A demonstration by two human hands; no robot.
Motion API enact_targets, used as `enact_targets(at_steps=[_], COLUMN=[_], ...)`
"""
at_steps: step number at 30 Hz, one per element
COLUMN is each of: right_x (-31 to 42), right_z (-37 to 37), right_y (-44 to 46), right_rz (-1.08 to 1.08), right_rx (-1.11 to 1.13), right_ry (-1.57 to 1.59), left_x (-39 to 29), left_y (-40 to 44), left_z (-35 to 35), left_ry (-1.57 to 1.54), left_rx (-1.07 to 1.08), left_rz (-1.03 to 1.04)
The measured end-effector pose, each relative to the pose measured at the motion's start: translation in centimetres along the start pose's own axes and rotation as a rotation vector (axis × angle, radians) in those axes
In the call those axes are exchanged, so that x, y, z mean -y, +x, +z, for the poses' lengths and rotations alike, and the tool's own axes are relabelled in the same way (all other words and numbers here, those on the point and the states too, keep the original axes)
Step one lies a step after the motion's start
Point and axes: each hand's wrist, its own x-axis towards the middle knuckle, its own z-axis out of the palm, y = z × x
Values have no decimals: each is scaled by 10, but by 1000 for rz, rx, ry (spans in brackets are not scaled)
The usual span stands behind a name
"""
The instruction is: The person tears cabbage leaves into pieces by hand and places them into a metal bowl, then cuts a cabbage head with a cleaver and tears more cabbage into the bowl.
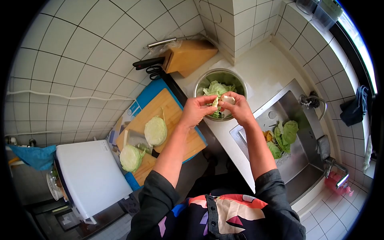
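Over a metal bowl (241, 82), my left hand (197, 111) pinches a small pale cabbage piece (215, 102). My right hand (239, 109) grips another whitish cabbage piece (229, 99) close beside it. Torn cabbage leaves (218, 89) lie in the bowl below, partly hidden by my hands. To the left, one cabbage half (155, 131) and a second cabbage half (131, 158) sit on a wooden cutting board (180, 134). A wide knife blade (139, 141) lies between the halves.
A knife block (192, 56) with scissors (154, 71) stands at the back. On the right, the sink (302, 168) holds green outer leaves (286, 134), below a faucet (336, 172). A white appliance (90, 172) stands at left, and a pink bottle (337, 183) is beyond the sink.
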Motion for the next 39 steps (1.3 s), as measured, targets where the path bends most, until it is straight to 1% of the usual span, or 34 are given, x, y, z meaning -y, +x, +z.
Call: enact_targets(at_steps=[1, 3, 5, 6, 8, 9, 11, 12, 14, 15, 18, 20, 21, 22, 23, 24, 25, 26, 28, 29, 30, 31, 32, 34, 35, 36, 38, 39], right_x=[-1, 1, 7, 8, 10, 10, 8, 8, 6, 4, 0, -1, -3, -6, -8, -7, -4, -2, -2, -1, 2, 6, 8, -1, -6, -6, -7, -10], right_z=[-2, -1, 6, 6, 6, 7, 6, 5, 2, 2, 3, 3, 2, 1, 0, 0, -1, -2, -5, -6, -4, -1, 0, -7, -10, -10, -8, -7], right_y=[1, 0, -5, -6, -8, -8, -7, -6, -4, -4, -3, -3, -1, 1, 2, 2, 1, 1, 1, 2, 1, 0, -1, 4, 7, 7, 6, 6], right_rz=[13, 24, 11, 11, 42, 42, 54, 53, 36, 36, 32, 94, 95, 58, 21, 21, 30, 38, 29, 16, 17, -41, -101, -63, -23, -23, -24, -24], right_rx=[-9, -16, -19, -19, 62, 62, 50, 49, 132, 132, 113, -4, -3, -41, -78, -77, -127, -177, -160, -143, -142, -154, -166, -178, -189, -189, -71, -70], right_ry=[-23, -48, 75, 75, 217, 217, 38, 39, 206, 207, 196, 181, 181, 40, -102, -102, -114, -127, -151, -173, -173, -273, -374, -370, -364, -365, 342, 342], left_x=[0, -2, -6, -10, -11, -10, -7, -7, -5, -4, 0, 3, 4, 5, 6, 3, 2, 1, 2, 7, 12, 17, 22, 23, 22, 21, 19, 15], left_y=[0, 0, -2, -3, -4, -3, -2, -1, -1, -1, -1, 1, 2, 3, 3, 4, 4, 5, 7, 9, 12, 14, 15, 16, 16, 14, 10, 6], left_z=[-1, 1, 4, 6, 7, 6, 3, 2, 0, -1, 0, 3, 6, 9, 11, 15, 16, 15, 9, 7, 5, 5, 5, 8, 8, 10, 18, 22], left_ry=[-70, -29, 13, 7, 2, 40, 80, 110, 141, 131, 137, 153, 284, 415, 415, 365, 314, 313, 275, 274, 358, 440, 439, 764, 736, 735, 133, 133], left_rx=[46, 9, -29, -25, -21, -34, -47, -54, -61, -73, -107, -130, -192, -254, -255, -347, -438, -438, -366, -367, -308, -247, -246, -220, -168, -169, -91, -91], left_rz=[-37, -54, -71, -65, -60, -49, -39, -19, 2, 9, 39, 63, 76, 89, 88, 87, 86, 85, 51, 51, 82, 114, 115, 250, 191, 190, -17, -16])
